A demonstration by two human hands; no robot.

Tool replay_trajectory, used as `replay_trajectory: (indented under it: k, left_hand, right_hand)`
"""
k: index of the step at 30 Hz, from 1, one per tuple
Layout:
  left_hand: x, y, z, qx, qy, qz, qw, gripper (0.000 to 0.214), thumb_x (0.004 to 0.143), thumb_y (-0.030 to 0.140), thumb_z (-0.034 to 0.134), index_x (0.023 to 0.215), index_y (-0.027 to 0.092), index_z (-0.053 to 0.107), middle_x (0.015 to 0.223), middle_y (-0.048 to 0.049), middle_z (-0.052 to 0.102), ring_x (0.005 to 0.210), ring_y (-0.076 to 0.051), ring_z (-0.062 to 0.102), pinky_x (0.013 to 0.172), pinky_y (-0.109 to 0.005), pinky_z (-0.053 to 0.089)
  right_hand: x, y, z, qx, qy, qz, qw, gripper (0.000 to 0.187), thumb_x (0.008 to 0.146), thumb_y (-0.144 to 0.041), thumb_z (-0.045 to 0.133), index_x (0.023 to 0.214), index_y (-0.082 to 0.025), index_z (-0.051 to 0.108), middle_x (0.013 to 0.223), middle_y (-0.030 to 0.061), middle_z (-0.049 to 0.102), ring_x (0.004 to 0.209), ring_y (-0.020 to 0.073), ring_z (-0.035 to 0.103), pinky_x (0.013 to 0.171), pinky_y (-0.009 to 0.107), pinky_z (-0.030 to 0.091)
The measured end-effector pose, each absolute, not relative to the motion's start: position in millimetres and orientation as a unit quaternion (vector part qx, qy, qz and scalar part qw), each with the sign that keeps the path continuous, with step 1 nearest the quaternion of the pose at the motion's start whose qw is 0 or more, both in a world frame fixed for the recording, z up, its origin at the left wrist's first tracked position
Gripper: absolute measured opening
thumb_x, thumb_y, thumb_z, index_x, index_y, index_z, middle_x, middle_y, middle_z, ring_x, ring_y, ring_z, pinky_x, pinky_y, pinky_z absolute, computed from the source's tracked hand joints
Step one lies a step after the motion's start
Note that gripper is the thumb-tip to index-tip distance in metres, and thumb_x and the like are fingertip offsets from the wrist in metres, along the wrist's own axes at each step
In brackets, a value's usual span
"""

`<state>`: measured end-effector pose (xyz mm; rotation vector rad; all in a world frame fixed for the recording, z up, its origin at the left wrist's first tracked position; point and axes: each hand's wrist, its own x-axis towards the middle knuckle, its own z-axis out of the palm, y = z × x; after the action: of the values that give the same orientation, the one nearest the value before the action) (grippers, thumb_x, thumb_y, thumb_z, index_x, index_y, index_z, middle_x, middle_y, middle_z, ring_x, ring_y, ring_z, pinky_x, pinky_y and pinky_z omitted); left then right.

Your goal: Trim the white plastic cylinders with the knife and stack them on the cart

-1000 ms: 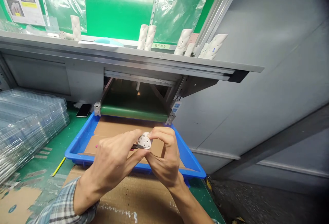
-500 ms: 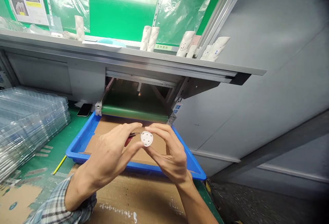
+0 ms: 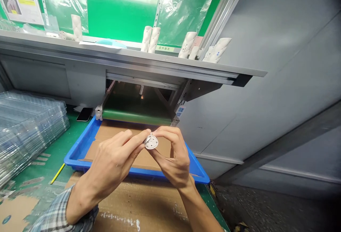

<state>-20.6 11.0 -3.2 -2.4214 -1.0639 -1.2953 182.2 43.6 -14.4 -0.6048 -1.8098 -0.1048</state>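
Observation:
A white plastic part, its round end face dotted with small holes, points toward me over the blue tray. My right hand is closed, pinching this part between thumb and fingers. On the other side, my left hand is closed with its fingertips at the part's left edge. A thin greyish tip crosses the left side of the round face. The red-and-black tool seen in the left hand earlier is now hidden behind the fingers. How long the part is behind its face cannot be seen.
Below the hands sits a blue tray lined with cardboard, at the end of a green conveyor. Stacked clear plastic trays, a phone and a yellow stick lie left. White textured tubes stand on the shelf overhead.
My left hand has turned and its fingers have closed in on the part, covering the red-and-black tool. The part has tilted slightly in my right hand. The whole view has shifted a little.

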Motion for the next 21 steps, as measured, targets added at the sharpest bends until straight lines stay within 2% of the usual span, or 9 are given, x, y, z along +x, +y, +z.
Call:
replay_trajectory:
  k: [7, 21]
  left_hand:
    - [-19.9, 13.5, -3.4, -0.82, -0.349, -0.442, 0.099, 0.038, 0.114, 0.028, 0.045, 0.148, 0.017, 0.058, 0.09, -0.0018, 0.065, 0.078, -0.016, 0.061, 0.067, -0.027, 0.046]
    - [-21.4, 11.2, -4.2, -0.811, -0.349, -0.468, 0.023, 0.036, 0.112, 0.025, 0.052, 0.147, 0.022, 0.062, 0.086, 0.0006, 0.06, 0.076, -0.013, 0.058, 0.067, -0.024, 0.045]
  right_hand:
    - [182.2, 44.2, -14.6, -0.259, -0.776, -0.049, 0.573, 0.036, 0.094, -0.011, 0.076, 0.123, -0.026, 0.062, 0.109, 0.0066, 0.066, 0.098, 0.0236, 0.068, 0.085, 0.039, 0.062]
    - [181.1, 44.8, -14.8, -0.241, -0.779, -0.057, 0.576, 0.039, 0.093, -0.007, 0.078, 0.124, -0.025, 0.063, 0.109, 0.0065, 0.066, 0.099, 0.0227, 0.067, 0.086, 0.038, 0.061]
